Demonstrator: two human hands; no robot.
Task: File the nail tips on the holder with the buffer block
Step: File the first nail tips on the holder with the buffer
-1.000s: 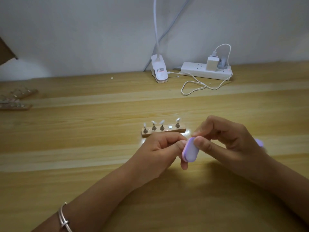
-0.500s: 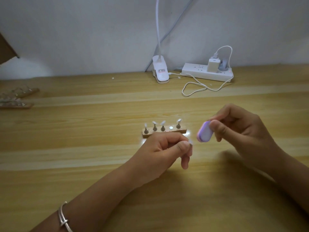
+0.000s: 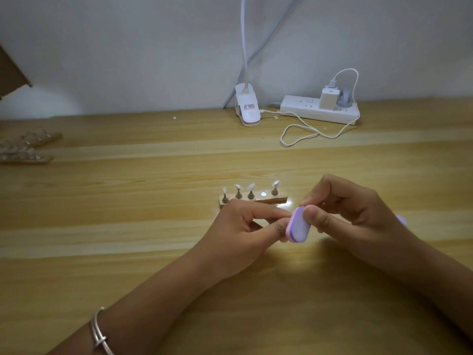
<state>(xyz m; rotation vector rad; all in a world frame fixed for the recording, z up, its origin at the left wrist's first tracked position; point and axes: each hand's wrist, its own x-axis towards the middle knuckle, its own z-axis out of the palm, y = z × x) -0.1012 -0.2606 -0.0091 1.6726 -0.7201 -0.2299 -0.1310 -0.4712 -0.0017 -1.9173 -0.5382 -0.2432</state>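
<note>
A small wooden holder (image 3: 267,200) lies on the desk just beyond my hands. Several metal pegs with white nail tips (image 3: 251,186) stand on it, and one round socket in the row is bare. My right hand (image 3: 350,213) grips a lilac buffer block (image 3: 299,228) between thumb and fingers. My left hand (image 3: 245,231) pinches something small between thumb and forefinger, right against the block's left edge; the pinched thing is hidden by the block and my fingertips.
A white clip lamp base (image 3: 247,108) and a white power strip (image 3: 318,110) with a charger and looping cable (image 3: 299,135) sit at the desk's back edge by the wall. Two more wooden holders (image 3: 25,149) lie at the far left. A lilac object (image 3: 401,221) peeks out behind my right wrist.
Half a second ago my right hand held the buffer block up and away to the right. Now it has come back down and left, with the block against my left fingertips.
</note>
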